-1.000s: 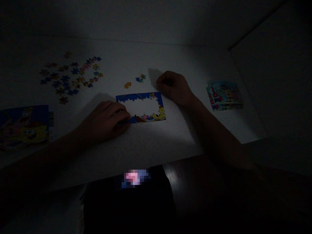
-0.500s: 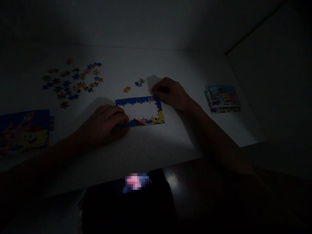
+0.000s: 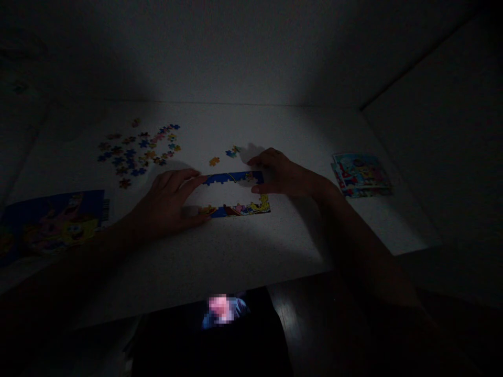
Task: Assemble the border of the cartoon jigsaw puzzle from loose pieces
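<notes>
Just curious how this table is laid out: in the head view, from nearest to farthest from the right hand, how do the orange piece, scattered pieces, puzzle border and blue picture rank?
From the right hand:
1. Puzzle border: right at its fingers.
2. Orange piece: left, just beyond the border.
3. Scattered pieces: farther left.
4. Blue picture: far left.

Left hand (image 3: 167, 201), right hand (image 3: 291, 175) flank puzzle border (image 3: 243, 209); loose pieces (image 3: 129, 154) beyond.
</notes>
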`<state>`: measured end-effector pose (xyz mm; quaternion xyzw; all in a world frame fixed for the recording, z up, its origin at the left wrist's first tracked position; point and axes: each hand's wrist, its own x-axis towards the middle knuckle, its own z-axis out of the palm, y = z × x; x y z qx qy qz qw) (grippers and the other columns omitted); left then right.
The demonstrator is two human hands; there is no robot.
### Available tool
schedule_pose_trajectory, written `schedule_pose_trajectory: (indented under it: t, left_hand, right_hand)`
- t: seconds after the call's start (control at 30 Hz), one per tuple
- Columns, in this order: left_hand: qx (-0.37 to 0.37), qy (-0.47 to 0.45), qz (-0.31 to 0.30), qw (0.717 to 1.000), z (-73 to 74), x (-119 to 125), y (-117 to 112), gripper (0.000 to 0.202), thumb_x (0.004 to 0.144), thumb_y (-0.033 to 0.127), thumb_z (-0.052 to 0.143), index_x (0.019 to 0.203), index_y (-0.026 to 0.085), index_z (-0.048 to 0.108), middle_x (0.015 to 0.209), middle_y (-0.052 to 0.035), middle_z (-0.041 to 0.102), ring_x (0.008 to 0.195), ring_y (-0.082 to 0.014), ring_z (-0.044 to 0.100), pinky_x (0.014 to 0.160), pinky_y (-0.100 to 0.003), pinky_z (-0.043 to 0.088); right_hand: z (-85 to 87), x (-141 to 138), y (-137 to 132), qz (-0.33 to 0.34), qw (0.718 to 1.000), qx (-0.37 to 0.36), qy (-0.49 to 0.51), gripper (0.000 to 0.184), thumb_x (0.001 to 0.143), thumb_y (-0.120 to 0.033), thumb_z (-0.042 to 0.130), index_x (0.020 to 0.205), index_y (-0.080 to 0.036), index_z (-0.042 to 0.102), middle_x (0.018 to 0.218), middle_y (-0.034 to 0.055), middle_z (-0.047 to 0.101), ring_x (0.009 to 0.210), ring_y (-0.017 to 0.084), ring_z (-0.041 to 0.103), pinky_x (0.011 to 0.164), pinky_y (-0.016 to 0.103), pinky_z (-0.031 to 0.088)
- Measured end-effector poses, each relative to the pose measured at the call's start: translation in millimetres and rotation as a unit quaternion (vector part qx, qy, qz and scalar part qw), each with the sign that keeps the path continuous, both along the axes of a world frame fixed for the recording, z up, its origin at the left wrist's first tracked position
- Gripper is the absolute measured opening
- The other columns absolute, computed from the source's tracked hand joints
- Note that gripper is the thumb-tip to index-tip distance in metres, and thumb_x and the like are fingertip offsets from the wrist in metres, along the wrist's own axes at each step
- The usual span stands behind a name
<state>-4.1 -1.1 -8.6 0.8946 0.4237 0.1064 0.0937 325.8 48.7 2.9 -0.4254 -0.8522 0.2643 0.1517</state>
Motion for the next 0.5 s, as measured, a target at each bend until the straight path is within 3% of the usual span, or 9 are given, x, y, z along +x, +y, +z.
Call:
schedule_pose_trajectory:
  t: [0.1, 0.2, 0.33, 0.5]
  left_hand:
    - [-0.032, 0.031, 0.016, 0.999, -4.4, 3, -1, 0.091, 0.085, 0.079, 0.051, 0.151, 0.016, 0.042, 0.153, -0.0170, 0.045, 0.138, -0.0405, 0.041, 0.116, -0.055, 0.033]
    - [-0.041, 0.030, 0.016, 0.999, -7.2, 1, 0, 0.095, 0.082, 0.082, 0.053, 0.151, 0.018, 0.042, 0.154, -0.0167, 0.043, 0.139, -0.0409, 0.039, 0.117, -0.055, 0.032]
    - [-0.039, 0.014, 0.011, 0.999, -8.3, -1, 0, 0.093, 0.081, 0.083, 0.055, 0.149, 0.021, 0.044, 0.151, -0.0157, 0.046, 0.138, -0.0399, 0.040, 0.116, -0.055, 0.033]
    - [-0.022, -0.006, 0.004, 1.000, -7.6, 0, -1, 0.078, 0.096, 0.074, 0.038, 0.149, 0.017, 0.045, 0.149, -0.0169, 0.048, 0.136, -0.0368, 0.043, 0.115, -0.053, 0.035]
  right_hand:
    - [9.9, -6, -8, 0.019, 0.998, -0.031, -0.052, 0.084, 0.066, -0.065, 0.085, 0.134, -0.021, 0.062, 0.132, 0.0141, 0.057, 0.125, 0.038, 0.050, 0.109, 0.056, 0.041]
    - [14.8, -11, -12, 0.024, 0.995, -0.056, -0.078, 0.092, 0.063, -0.061, 0.089, 0.140, -0.023, 0.058, 0.138, 0.0143, 0.053, 0.130, 0.039, 0.046, 0.112, 0.058, 0.039]
    - [14.5, -12, -13, 0.022, 0.994, -0.071, -0.086, 0.093, 0.063, -0.054, 0.091, 0.143, -0.023, 0.055, 0.141, 0.0141, 0.050, 0.132, 0.038, 0.043, 0.113, 0.057, 0.038]
    - [12.4, -7, -10, 0.028, 0.995, -0.077, -0.059, 0.089, 0.065, -0.055, 0.089, 0.142, -0.025, 0.057, 0.140, 0.0131, 0.052, 0.131, 0.038, 0.045, 0.111, 0.058, 0.040]
